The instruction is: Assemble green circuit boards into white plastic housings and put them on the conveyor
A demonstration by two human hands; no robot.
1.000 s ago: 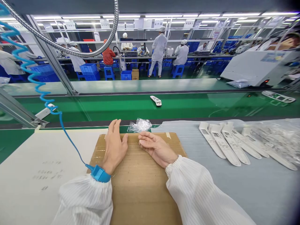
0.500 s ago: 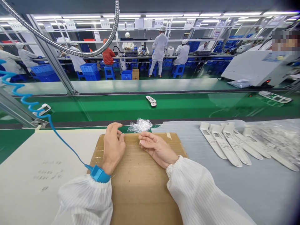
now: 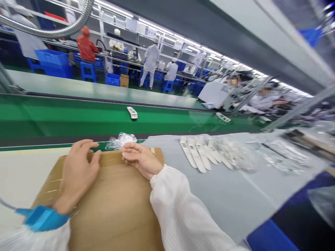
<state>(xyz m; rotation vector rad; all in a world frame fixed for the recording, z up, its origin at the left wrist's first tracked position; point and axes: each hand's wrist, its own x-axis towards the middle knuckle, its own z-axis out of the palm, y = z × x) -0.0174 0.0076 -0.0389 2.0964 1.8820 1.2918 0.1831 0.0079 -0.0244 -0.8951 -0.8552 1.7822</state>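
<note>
A sheet of brown cardboard [image 3: 112,202] lies before me, with both hands over it. My left hand [image 3: 81,170], a blue strap [image 3: 43,218] at its wrist, has curled fingers with thumb apart and nothing between them. My right hand [image 3: 141,158] has its fingers bent together near the cardboard's far edge; whatever it may pinch is too small to make out. Crumpled clear plastic [image 3: 121,140] sits just beyond that edge. To the right, several white handset shells [image 3: 195,151] lie fanned out beside a heap of clear bags [image 3: 232,153].
Behind the cardboard runs a green conveyor [image 3: 78,118] carrying a white handset [image 3: 132,113]. A dark blue bin [image 3: 272,237] stands at lower right. Metal posts and a hose [image 3: 60,33] frame the view. People in white and one in red [image 3: 87,47] work beyond.
The view has turned to the right and tilted, so everything sits further left. More bags and a bin show at the right. Both hands keep nearly the same poses over the cardboard.
</note>
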